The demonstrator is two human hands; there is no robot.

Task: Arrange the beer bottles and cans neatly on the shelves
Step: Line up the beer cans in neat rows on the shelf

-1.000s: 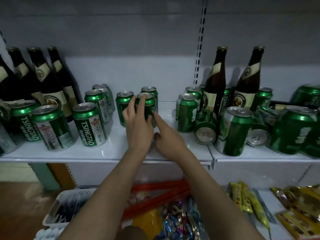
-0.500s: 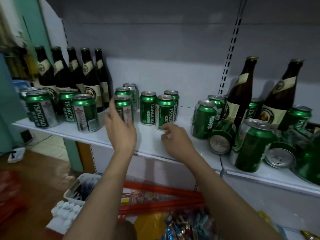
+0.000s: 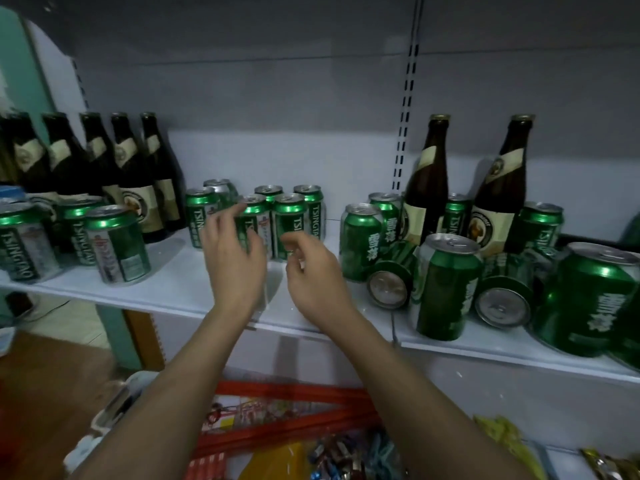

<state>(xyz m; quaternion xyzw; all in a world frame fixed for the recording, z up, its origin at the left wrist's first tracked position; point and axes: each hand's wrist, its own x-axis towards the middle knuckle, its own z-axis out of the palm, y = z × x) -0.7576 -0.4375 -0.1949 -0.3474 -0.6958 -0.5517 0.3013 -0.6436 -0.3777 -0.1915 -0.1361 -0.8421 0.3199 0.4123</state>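
A cluster of several upright green Tsingtao cans (image 3: 290,223) stands mid-shelf on the white shelf (image 3: 180,289). My left hand (image 3: 235,261) hovers just in front of it, fingers relaxed and spread, holding nothing. My right hand (image 3: 311,275) hangs beside it with fingers loosely curled, empty. More upright cans (image 3: 117,244) stand at the left in front of a row of dark bottles (image 3: 135,174). On the right, two dark bottles (image 3: 427,188) rise among jumbled green cans; two cans lie on their sides (image 3: 389,289), (image 3: 504,304).
A slotted upright (image 3: 405,109) divides the shelf's back wall. Below the shelf lie snack packets (image 3: 332,459), red packaging (image 3: 291,407) and a white basket (image 3: 114,410). A teal wall and wooden floor show at the lower left.
Both hands have drawn back from the middle cans; the left hand released the can it touched. My view swung left then partly back.
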